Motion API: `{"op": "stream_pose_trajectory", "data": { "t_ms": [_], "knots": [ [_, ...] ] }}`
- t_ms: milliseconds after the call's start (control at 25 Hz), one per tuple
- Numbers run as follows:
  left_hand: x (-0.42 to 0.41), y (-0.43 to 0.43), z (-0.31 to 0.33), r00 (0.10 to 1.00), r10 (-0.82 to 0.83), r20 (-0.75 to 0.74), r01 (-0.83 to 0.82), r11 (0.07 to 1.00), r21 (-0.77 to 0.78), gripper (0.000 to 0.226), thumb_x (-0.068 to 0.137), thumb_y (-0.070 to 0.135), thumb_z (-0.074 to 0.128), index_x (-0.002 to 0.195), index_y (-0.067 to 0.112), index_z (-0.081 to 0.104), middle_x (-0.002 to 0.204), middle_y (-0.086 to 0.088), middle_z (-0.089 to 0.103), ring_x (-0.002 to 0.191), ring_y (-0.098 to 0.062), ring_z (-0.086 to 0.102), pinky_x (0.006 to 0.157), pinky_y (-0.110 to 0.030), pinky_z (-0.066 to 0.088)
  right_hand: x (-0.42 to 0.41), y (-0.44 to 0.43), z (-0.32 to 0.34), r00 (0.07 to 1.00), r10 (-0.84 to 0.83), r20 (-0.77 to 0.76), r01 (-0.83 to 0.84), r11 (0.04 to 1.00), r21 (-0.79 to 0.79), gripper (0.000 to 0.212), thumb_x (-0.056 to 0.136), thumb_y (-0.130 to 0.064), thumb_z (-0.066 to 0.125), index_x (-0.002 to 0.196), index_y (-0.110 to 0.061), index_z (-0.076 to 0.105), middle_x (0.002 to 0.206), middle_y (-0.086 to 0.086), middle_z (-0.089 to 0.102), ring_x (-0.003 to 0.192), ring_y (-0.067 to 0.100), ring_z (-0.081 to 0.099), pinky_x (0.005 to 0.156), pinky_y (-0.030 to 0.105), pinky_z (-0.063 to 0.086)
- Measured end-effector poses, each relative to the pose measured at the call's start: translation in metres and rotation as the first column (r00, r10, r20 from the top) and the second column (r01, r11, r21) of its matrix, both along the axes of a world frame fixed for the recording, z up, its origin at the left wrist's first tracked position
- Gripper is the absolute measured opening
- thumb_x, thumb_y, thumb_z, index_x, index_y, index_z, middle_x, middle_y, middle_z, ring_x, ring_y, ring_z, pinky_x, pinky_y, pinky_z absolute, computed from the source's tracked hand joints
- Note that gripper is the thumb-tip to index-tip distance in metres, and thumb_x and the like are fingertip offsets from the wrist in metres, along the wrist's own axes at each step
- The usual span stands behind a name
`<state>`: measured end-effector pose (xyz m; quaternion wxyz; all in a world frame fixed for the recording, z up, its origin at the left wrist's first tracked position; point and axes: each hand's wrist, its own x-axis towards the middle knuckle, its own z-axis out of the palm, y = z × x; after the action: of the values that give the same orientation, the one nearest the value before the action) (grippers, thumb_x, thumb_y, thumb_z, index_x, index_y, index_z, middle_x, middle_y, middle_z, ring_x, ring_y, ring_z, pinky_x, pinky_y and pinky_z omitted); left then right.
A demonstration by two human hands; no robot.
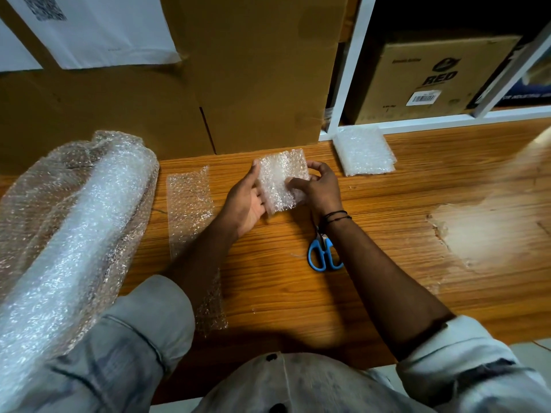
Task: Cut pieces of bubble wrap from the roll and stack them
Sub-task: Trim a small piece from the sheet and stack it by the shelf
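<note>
Wooden tabletop (387,263) backed by cardboard boxes (253,84) and a white shelf (346,84). Both hands hold 1 cut piece of bubble wrap (281,177) above it: left hand (247,201) fingers closed along its left edge, right hand (320,189) pinching its right side. The stack (365,152) lies up and to the right, nearer the right hand, path clear. Scissors (323,254) rest beneath the right wrist; the roll (74,219) and a long strip (190,204) lie left.
</note>
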<state>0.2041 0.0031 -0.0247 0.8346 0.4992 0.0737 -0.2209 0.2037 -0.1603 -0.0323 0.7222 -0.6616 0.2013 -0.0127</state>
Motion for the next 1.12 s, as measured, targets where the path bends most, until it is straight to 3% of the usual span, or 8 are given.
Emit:
{"op": "stream_pose_trajectory", "data": {
  "t_ms": [200,320,560,680,800,960,1040,1120],
  "knots": [
    [-0.004,-0.028,0.015,0.999,-0.036,0.000,0.036,0.997,-0.065,0.043,0.107,0.039,0.043,0.131,0.008,0.062,0.120,-0.017,0.072,0.108,-0.032,0.070,0.091,-0.047,0.058,-0.006,-0.009,-0.004,0.993,0.112,-0.023,-0.110,0.989,0.098,0.057,0.068,-0.004,0.090,0.120,-0.004,0.067,0.107,0.018,0.078,0.098,0.042,0.075,0.087,0.065,0.059],
    [0.001,-0.042,0.014,0.999,0.004,-0.052,-0.008,0.997,-0.081,0.040,0.108,0.036,0.040,0.132,0.011,0.061,0.117,-0.017,0.070,0.101,-0.031,0.069,0.089,-0.045,0.056,-0.011,-0.013,-0.003,0.987,0.160,-0.030,-0.156,0.982,0.111,0.039,0.077,0.001,0.085,0.114,0.001,0.071,0.110,0.020,0.077,0.101,0.044,0.074,0.090,0.063,0.059],
    [0.004,-0.058,0.005,0.999,-0.005,-0.043,0.004,0.999,-0.040,0.045,0.109,0.040,0.037,0.146,0.018,0.050,0.131,-0.017,0.067,0.112,-0.032,0.068,0.094,-0.047,0.056,-0.016,-0.037,0.010,0.973,0.225,-0.059,-0.208,0.955,0.212,0.044,0.082,0.006,0.080,0.123,0.002,0.065,0.110,0.021,0.076,0.087,0.032,0.076,0.072,0.041,0.065],
    [0.006,-0.059,0.001,1.000,-0.012,0.021,0.010,0.995,0.095,0.041,0.108,0.038,0.043,0.138,0.013,0.058,0.131,-0.015,0.068,0.118,-0.032,0.067,0.101,-0.049,0.054,-0.010,-0.050,0.012,0.986,0.157,-0.055,-0.146,0.975,0.166,0.046,0.079,0.005,0.083,0.121,0.000,0.063,0.107,0.019,0.076,0.089,0.032,0.076,0.075,0.042,0.065],
    [0.007,-0.054,-0.003,0.997,-0.015,0.082,-0.014,0.941,0.338,0.053,0.103,0.036,0.059,0.150,0.013,0.049,0.139,-0.008,0.065,0.124,-0.023,0.064,0.109,-0.045,0.050,-0.004,-0.063,0.013,0.996,0.080,-0.036,-0.077,0.992,0.096,0.048,0.077,-0.001,0.088,0.117,-0.006,0.062,0.113,0.019,0.075,0.100,0.035,0.075,0.091,0.049,0.062],
    [-0.003,-0.050,-0.001,0.978,-0.042,0.203,-0.099,0.764,0.637,0.048,0.093,0.045,0.072,0.134,0.020,0.064,0.108,0.012,0.070,0.101,-0.006,0.067,0.095,-0.032,0.055,-0.001,-0.067,0.010,0.999,0.040,0.032,-0.037,0.996,-0.076,0.048,0.077,-0.008,0.090,0.110,-0.019,0.057,0.102,-0.005,0.064,0.100,0.022,0.066,0.091,0.042,0.060],
    [-0.004,-0.047,-0.005,0.964,-0.058,0.261,-0.144,0.709,0.690,0.053,0.088,0.052,0.076,0.129,0.020,0.070,0.113,0.011,0.073,0.103,-0.008,0.069,0.090,-0.030,0.056,-0.002,-0.065,0.009,0.997,0.039,0.065,-0.030,0.991,-0.132,0.049,0.077,-0.011,0.090,0.113,-0.020,0.058,0.101,-0.005,0.065,0.103,0.023,0.066,0.087,0.040,0.062],
    [-0.001,-0.045,-0.005,0.985,-0.034,0.170,-0.079,0.784,0.616,0.055,0.085,0.048,0.080,0.129,0.017,0.071,0.119,0.002,0.075,0.106,-0.016,0.072,0.089,-0.035,0.061,-0.004,-0.060,0.006,0.996,0.054,0.070,-0.042,0.986,-0.158,0.049,0.078,-0.010,0.090,0.116,-0.016,0.060,0.101,-0.001,0.070,0.095,0.021,0.070,0.078,0.035,0.063]
  ]
}}
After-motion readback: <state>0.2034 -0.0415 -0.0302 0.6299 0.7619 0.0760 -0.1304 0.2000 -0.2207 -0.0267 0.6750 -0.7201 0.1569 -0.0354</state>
